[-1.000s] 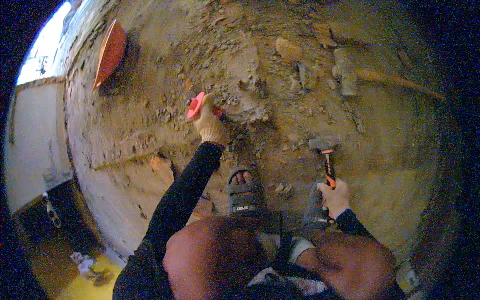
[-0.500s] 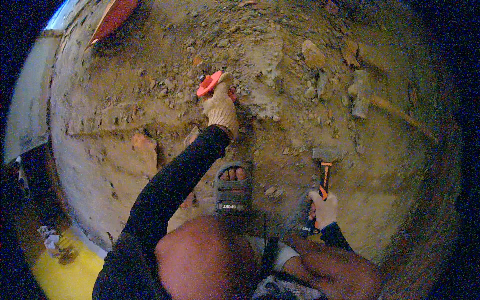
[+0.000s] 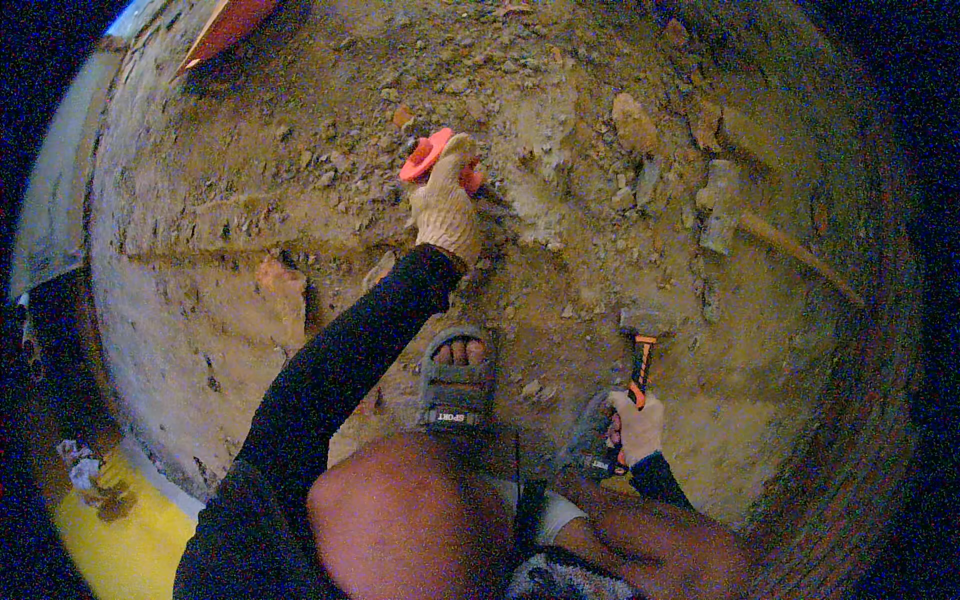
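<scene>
Left hand (image 3: 446, 205), gloved, grips a chisel with an orange guard (image 3: 432, 155) against the rubble floor (image 3: 560, 260), while the right hand (image 3: 636, 428) clasps a small hammer (image 3: 640, 345).

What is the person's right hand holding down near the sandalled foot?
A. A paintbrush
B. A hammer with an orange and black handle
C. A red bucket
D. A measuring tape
B: the gloved right hand is closed around the orange and black handle of a short grey-headed hammer, its head resting on the dusty rubble-strewn ground beside the grey sandal.
</scene>
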`<state>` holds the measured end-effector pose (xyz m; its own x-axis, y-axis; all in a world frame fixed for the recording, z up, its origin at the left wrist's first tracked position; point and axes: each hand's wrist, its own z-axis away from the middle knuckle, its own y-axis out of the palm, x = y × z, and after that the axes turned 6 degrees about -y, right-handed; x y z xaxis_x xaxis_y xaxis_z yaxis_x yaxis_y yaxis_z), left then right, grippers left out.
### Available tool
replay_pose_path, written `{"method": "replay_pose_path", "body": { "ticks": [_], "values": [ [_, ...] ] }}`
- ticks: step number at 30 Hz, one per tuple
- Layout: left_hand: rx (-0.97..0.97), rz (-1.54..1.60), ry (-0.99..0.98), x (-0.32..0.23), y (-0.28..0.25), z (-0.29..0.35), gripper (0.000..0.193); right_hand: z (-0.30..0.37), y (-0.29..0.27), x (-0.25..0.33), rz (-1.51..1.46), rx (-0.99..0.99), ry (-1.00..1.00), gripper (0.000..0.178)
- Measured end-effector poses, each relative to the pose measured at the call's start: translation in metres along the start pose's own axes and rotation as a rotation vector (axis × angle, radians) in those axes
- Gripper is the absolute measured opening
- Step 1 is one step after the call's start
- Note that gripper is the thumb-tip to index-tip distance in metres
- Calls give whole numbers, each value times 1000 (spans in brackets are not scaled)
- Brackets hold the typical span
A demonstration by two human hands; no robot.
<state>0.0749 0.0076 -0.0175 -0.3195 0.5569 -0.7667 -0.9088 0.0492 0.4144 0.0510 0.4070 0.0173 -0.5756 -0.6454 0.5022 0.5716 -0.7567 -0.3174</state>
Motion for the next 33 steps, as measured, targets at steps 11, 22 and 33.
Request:
{"method": "replay_pose_path", "body": {
  "ticks": [11,22,33],
  "values": [
    [286,4,52,-13,16,-3,38,-3,1,0,-48,45,3,21],
    [934,-912,848,-2,30,29,42,-3,2,-3,-14,46,-18,17],
    [864,-1393,998,23,79,47,35,4,6,-2,44,23,-32,22]
  ]
}}
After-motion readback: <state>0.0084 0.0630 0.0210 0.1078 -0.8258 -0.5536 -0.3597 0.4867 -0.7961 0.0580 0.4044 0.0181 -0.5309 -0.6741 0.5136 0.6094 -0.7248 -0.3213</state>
